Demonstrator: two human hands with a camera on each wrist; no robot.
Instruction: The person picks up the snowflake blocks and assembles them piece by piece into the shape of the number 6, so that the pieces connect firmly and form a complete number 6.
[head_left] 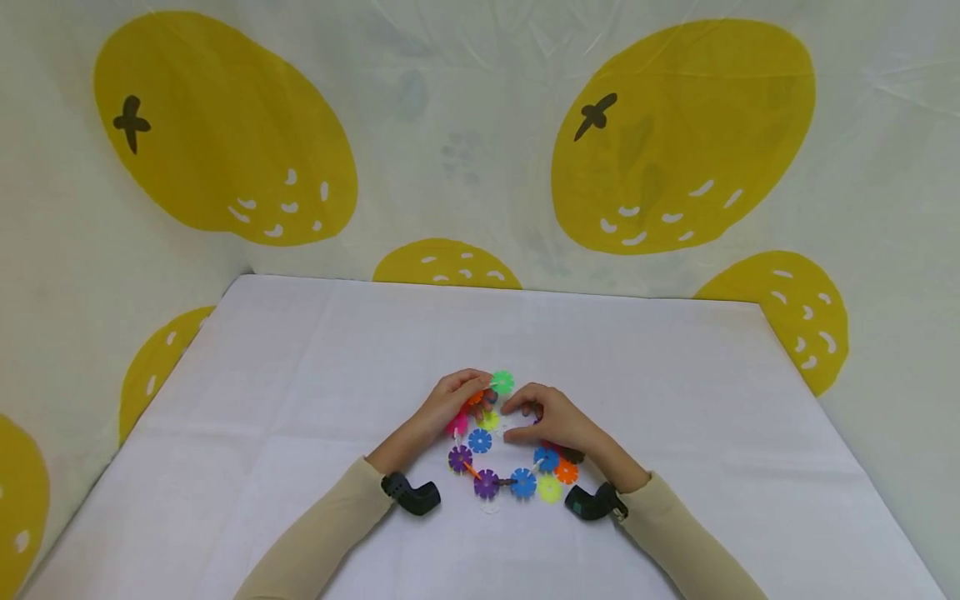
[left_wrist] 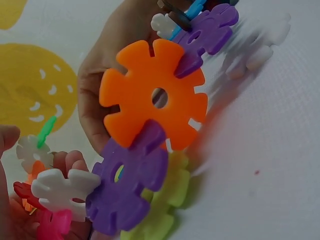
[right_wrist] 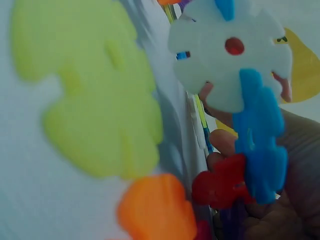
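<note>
Plastic notched flower discs are slotted together into a curved chain [head_left: 486,484], lying on the table between both hands. My left hand [head_left: 455,398] holds the far left end of this chain, its fingers by a bright green disc [head_left: 502,382] and an orange disc [head_left: 476,397]. White, red and pink discs lie against that hand in the left wrist view, the white disc [left_wrist: 60,190] in front. My right hand [head_left: 558,421] is over the chain's right side, thumb and forefinger apart with a gap between them. Close to it hang a white disc [right_wrist: 220,75] and a blue disc [right_wrist: 260,142].
Loose-looking discs lie near the chain: a blue disc [head_left: 480,441] inside the curve, a yellow disc [head_left: 550,489] and an orange disc [head_left: 566,471] at its right. A white cloth covers the table [head_left: 300,358]. A fruit-printed curtain [head_left: 465,125] stands behind it.
</note>
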